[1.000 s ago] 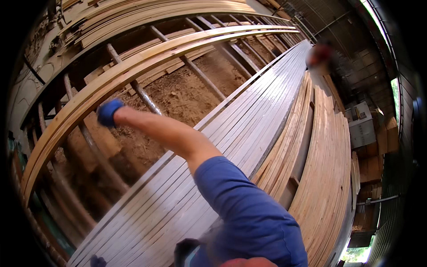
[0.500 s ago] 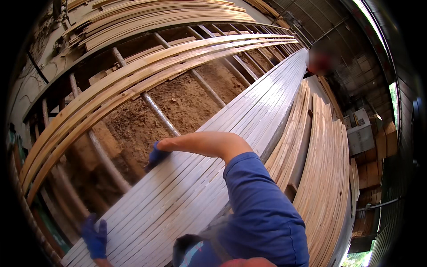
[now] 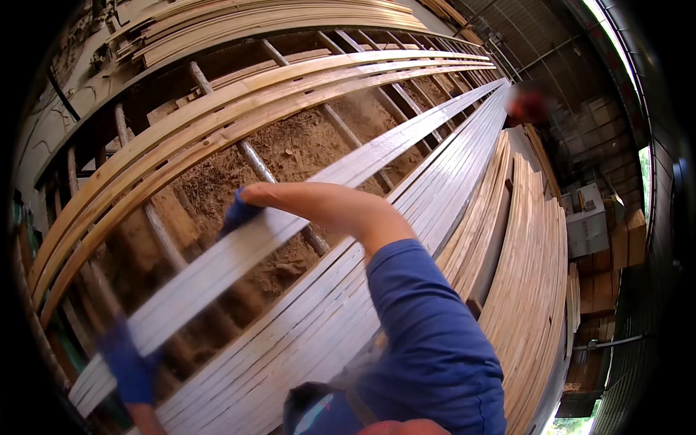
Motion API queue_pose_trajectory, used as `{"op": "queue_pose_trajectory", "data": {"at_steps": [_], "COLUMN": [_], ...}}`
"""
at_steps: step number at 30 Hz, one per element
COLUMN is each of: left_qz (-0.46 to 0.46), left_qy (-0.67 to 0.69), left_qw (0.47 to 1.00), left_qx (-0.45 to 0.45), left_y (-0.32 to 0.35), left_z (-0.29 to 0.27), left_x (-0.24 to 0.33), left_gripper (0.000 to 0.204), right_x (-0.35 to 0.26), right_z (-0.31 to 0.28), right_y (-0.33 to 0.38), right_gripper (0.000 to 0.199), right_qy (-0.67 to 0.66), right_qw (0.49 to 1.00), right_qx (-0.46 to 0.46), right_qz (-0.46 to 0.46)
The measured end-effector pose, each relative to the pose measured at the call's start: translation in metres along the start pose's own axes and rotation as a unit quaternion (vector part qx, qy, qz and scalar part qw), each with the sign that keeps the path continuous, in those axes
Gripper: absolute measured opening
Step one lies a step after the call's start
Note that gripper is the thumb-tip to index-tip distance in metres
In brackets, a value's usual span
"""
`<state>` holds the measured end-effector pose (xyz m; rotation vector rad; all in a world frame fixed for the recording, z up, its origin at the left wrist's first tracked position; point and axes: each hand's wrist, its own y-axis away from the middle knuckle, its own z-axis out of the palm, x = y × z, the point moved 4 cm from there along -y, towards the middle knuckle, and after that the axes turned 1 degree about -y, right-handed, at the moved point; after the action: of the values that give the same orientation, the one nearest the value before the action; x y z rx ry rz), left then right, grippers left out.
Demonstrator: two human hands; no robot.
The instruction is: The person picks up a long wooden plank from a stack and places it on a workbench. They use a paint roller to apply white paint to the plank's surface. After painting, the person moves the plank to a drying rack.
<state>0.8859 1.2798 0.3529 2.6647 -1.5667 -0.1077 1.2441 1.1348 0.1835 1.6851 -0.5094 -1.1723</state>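
A narrow band of white-painted boards lies apart from a larger row of white boards, over the metal bars. How many boards the band holds is too blurred to count. My right hand, in a blue glove, curls over the band's far edge; its fingertips are hidden. Close to the band's near end, my left hand, also blue-gloved and smeared by motion, grips the same boards. My right arm in a blue sleeve reaches across the larger row.
Several bare wooden strips run along the rack's metal bars. Brown sawdust or soil shows beneath. Stacked raw boards stand to the right, more timber at the far left. A person is at the far end.
Both hands have moved left, carrying the white band away from the larger row. A gap with bars and brown ground has opened between them.
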Motion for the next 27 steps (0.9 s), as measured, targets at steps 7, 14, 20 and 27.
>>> {"op": "queue_pose_trajectory", "data": {"at_steps": [7, 14, 20, 27], "left_qz": [-0.023, 0.004, 0.04, 0.086], "left_qy": [-0.055, -0.038, 0.037, 0.028], "left_qw": [0.998, 0.995, 0.998, 0.995], "left_qx": [0.038, 0.092, 0.01, 0.032], "left_y": [-0.028, -0.016, -0.029, -0.074], "left_z": [0.03, 0.033, 0.037, 0.069], "left_x": [-0.014, -0.013, -0.021, -0.062], "left_gripper": [0.117, 0.115, 0.116, 0.108], "right_x": [-0.068, 0.028, 0.033, 0.039], "right_z": [0.047, 0.117, 0.102, 0.056], "right_y": [0.136, 0.12, 0.139, 0.117], "right_gripper": [0.031, 0.044, 0.043, 0.031], "right_qy": [0.212, 0.32, 0.244, 0.267], "right_qw": [0.886, 0.917, 0.891, 0.785], "right_qx": [0.352, 0.238, 0.384, 0.546], "right_qz": [-0.216, 0.01, -0.018, -0.121]}}
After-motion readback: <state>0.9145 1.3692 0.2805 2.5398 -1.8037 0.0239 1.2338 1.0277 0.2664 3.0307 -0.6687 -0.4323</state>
